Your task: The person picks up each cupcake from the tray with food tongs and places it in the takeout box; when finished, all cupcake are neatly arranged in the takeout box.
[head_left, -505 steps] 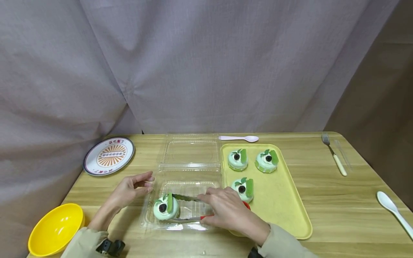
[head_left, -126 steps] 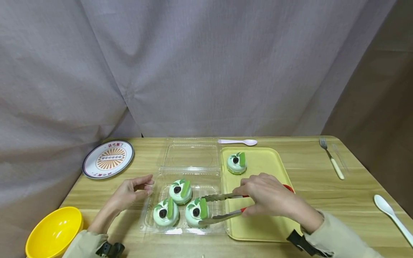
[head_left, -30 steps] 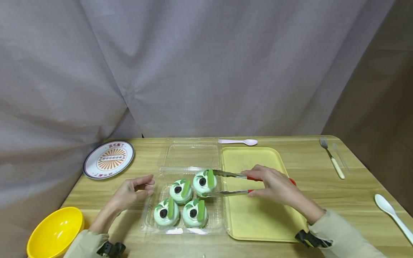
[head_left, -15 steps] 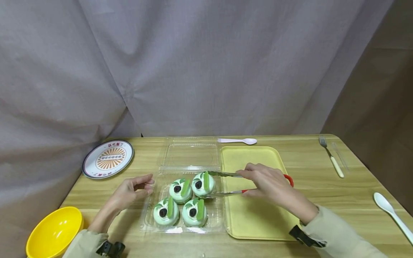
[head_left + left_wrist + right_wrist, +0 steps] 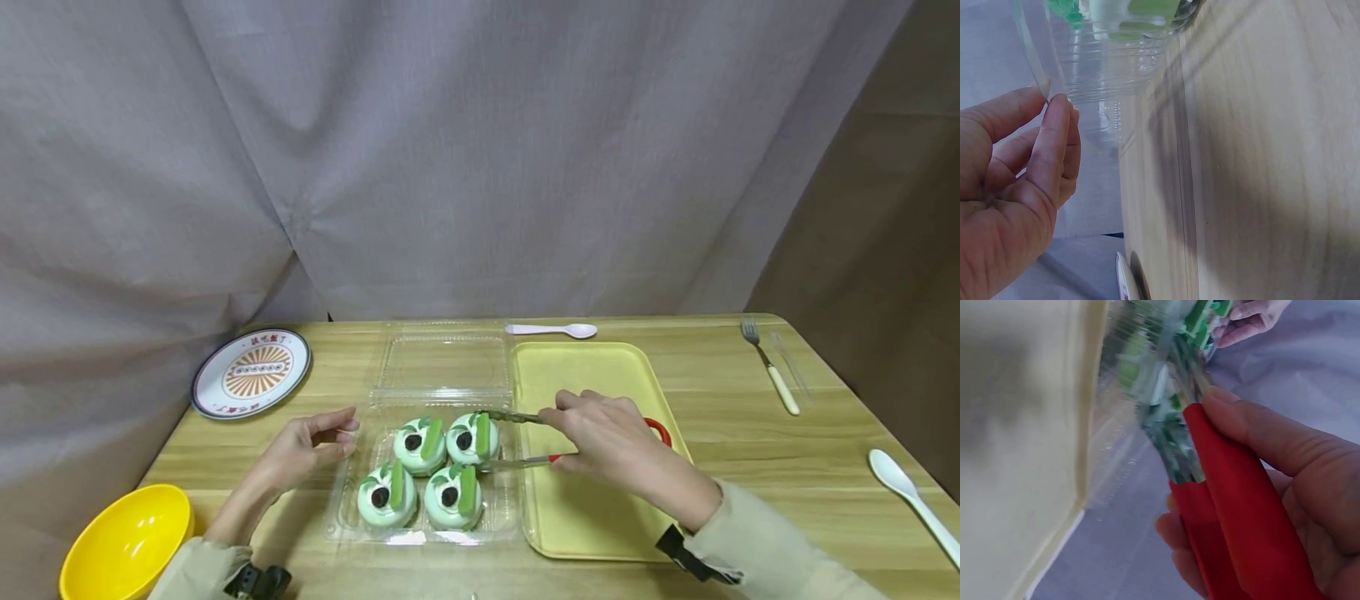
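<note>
With its thumb and fingertips, my left hand (image 5: 303, 450) pinches the left rim of a clear plastic cake box (image 5: 1100, 78), whose lid (image 5: 442, 362) lies folded back. Several round pale-green cakes sit in the box, topped with a dark round piece, leaves and a green slice. My right hand (image 5: 611, 437) holds metal tongs (image 5: 1229, 494) by their red handles. The tong arms lie on both sides of the back right cake (image 5: 471, 439); whether they press it is unclear. Beside it is the back left cake (image 5: 418, 448); the front left (image 5: 385, 497) and front right (image 5: 452, 498) cakes stand nearer me.
A yellow tray (image 5: 585, 362) lies right of the box, under my right hand. Behind is a pink spoon (image 5: 551, 330). Left stand a patterned plate (image 5: 251, 372) and a yellow bowl (image 5: 127, 542). Far right lie a fork (image 5: 772, 367), a thin clear utensil and a white spoon (image 5: 911, 492).
Since the earliest frame, three cakes have passed from tray to box by tongs. Over the last second, the back right cake has come down into place. The left hand has stayed at the rim.
</note>
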Action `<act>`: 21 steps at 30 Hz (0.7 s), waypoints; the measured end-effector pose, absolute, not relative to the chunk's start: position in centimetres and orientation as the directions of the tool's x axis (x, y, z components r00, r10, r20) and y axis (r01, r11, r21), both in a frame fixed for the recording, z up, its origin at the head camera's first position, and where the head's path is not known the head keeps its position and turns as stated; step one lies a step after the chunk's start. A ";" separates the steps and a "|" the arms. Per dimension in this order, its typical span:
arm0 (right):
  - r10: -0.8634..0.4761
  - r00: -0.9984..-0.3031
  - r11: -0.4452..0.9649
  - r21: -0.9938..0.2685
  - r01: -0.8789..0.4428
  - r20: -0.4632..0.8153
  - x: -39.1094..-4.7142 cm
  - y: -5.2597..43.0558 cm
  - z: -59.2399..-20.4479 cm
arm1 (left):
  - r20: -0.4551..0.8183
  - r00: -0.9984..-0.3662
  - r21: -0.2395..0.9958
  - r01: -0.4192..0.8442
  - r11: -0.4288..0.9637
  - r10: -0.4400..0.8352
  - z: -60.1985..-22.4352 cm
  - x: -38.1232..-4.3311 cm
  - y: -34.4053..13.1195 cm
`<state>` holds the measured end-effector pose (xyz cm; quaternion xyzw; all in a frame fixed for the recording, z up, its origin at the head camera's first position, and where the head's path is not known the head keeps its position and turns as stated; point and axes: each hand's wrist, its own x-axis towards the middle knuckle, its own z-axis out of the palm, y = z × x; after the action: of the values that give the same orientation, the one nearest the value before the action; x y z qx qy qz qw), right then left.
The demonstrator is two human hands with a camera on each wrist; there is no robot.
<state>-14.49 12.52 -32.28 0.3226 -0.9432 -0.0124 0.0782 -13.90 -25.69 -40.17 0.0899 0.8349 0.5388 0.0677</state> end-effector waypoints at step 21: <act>-0.594 -0.802 0.803 0.093 -0.589 0.057 -14.1 11.0 -30.8 | -0.029 -0.973 0.915 0.067 0.398 0.228 -39.9 -14.0 -25.6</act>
<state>-14.11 10.95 -30.83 0.3118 -0.9486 -0.0352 0.0414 -13.96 -25.64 -39.90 0.0885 0.8328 0.5414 0.0746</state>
